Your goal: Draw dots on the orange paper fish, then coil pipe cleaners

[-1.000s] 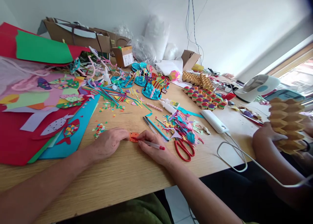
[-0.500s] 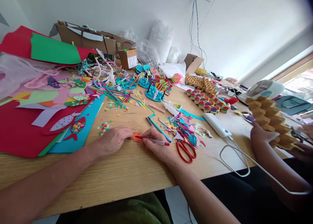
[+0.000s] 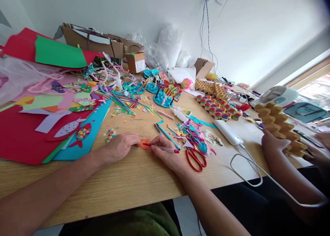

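A small orange paper cutout (image 3: 145, 144) with dark dots lies on the table between my hands. My left hand (image 3: 123, 145) is closed, its fingertips holding the cutout's left edge. In my right hand (image 3: 166, 152) is a red pen (image 3: 168, 149), its tip over the cutout's right part. To the right lie red-handled scissors (image 3: 196, 159) and a heap of coloured paper scraps (image 3: 196, 134). Two slim pens (image 3: 165, 134) rest just beyond my right hand. Left of them is a small pile of tiny paper bits (image 3: 110, 134).
Red and blue sheets (image 3: 28, 136) with paper fish cover the left side. Glue bottles (image 3: 180, 114), painted egg cartons (image 3: 219, 107) and a white power strip (image 3: 228, 132) with a cable stand beyond. At right, another person's hand (image 3: 273, 141) holds a yellow egg carton (image 3: 279, 126).
My hands, the pen and the orange cutout stay almost in place. The other person's egg carton has shifted slightly left, and a dark, slim tool shows more clearly beside it.
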